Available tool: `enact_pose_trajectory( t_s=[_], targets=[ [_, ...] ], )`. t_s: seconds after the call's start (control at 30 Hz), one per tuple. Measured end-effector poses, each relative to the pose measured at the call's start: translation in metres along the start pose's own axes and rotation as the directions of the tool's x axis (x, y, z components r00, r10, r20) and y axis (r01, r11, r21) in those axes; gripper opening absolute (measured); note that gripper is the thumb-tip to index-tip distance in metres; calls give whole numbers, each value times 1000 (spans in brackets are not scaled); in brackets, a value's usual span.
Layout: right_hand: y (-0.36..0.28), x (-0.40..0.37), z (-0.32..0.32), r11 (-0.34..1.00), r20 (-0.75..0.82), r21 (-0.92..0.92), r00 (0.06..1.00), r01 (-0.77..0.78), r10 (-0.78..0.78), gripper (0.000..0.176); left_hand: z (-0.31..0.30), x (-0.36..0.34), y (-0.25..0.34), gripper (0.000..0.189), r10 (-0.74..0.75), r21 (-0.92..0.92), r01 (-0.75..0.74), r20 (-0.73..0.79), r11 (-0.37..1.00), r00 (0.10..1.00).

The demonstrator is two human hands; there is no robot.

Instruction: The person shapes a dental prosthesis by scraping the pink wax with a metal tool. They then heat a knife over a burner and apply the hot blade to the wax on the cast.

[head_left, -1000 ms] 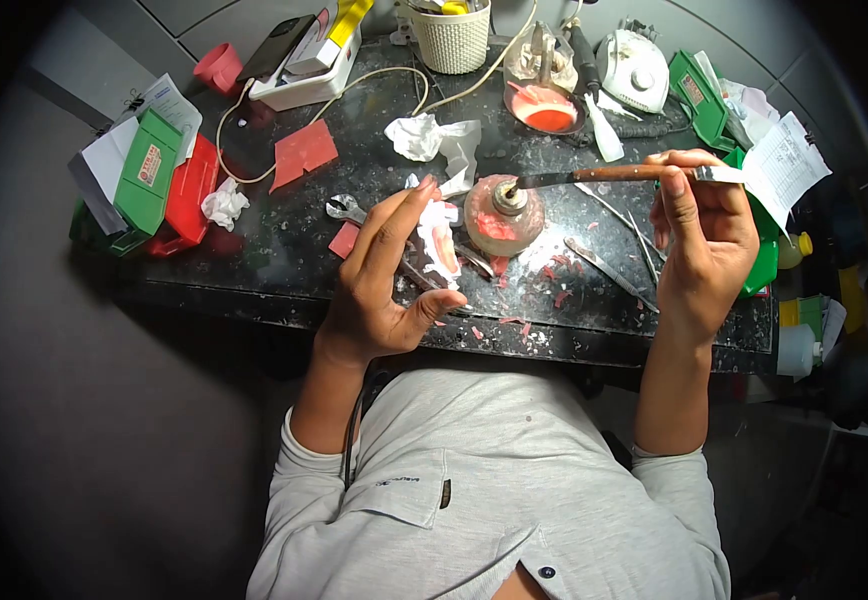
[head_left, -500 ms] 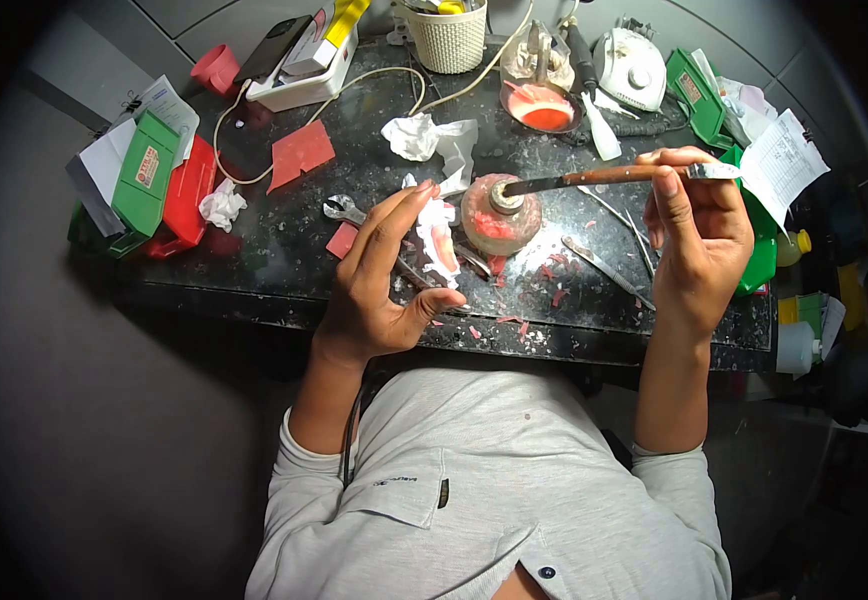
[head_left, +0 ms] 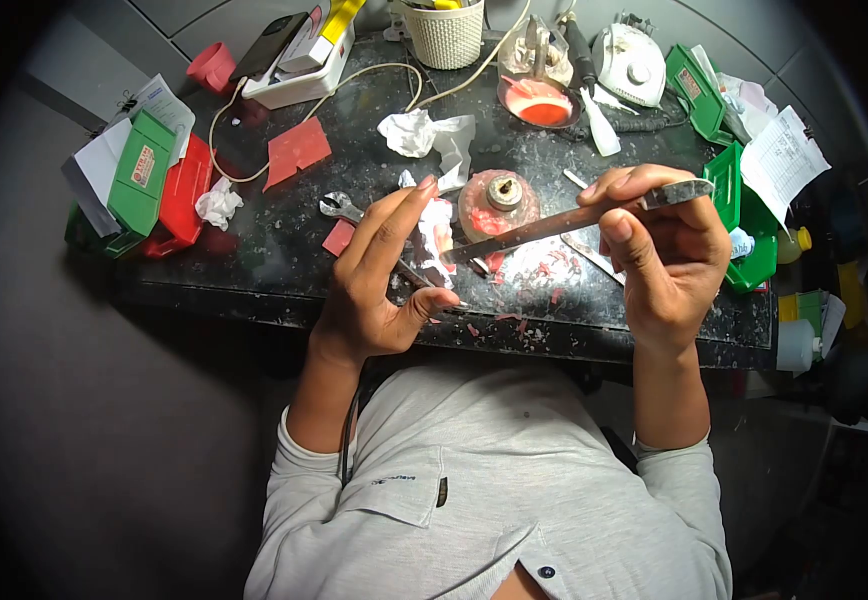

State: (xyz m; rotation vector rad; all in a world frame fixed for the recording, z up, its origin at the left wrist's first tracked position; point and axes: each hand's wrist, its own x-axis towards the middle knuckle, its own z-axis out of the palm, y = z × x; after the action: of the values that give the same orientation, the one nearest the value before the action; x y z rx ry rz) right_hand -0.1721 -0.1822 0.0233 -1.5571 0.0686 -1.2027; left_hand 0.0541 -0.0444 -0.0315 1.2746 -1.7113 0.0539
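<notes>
The left hand (head_left: 374, 285), centre of the frame, closes thumb and fingers round a white dental cast (head_left: 439, 240) with pink wax on it, held just above the table's (head_left: 284, 230) near edge; the right hand (head_left: 659, 255), right of centre, is clenched on a long wax knife (head_left: 544, 225). A moment ago the blade tip sat at the spirit lamp's (head_left: 497, 200) wick; now it has swung down and left to meet the cast; the warming looks over, I'd judge, and the blade is at the wax; pink scraps (head_left: 539, 270) litter the table beneath.
</notes>
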Motion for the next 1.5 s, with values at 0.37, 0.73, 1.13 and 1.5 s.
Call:
enact_pose_trajectory(
  t_s=[0.37, 0.73, 1.13, 1.5],
  targets=[
    [0, 0, -2, 998, 10, -46, 999, 53, -52, 21, 0, 1, 0, 85, 18, 22, -18, 0, 1000, 1000],
    [4, -2, -3, 993, 41, -2, 992, 116, -116, 20, 0, 0, 1, 84, 1, 26, 0, -24, 1000, 1000],
    [0, 2, -13, 991, -154, -118, 984, 67, -84, 18, 2, 0, -1, 89, 31, 36, -29, -55, 999, 998],
    [-5, 8, -18, 967, -362, -251, 930, -32, -63, 13, 2, 4, 3, 82, 44, 82, -38, -74, 996, 996]
  ],
)
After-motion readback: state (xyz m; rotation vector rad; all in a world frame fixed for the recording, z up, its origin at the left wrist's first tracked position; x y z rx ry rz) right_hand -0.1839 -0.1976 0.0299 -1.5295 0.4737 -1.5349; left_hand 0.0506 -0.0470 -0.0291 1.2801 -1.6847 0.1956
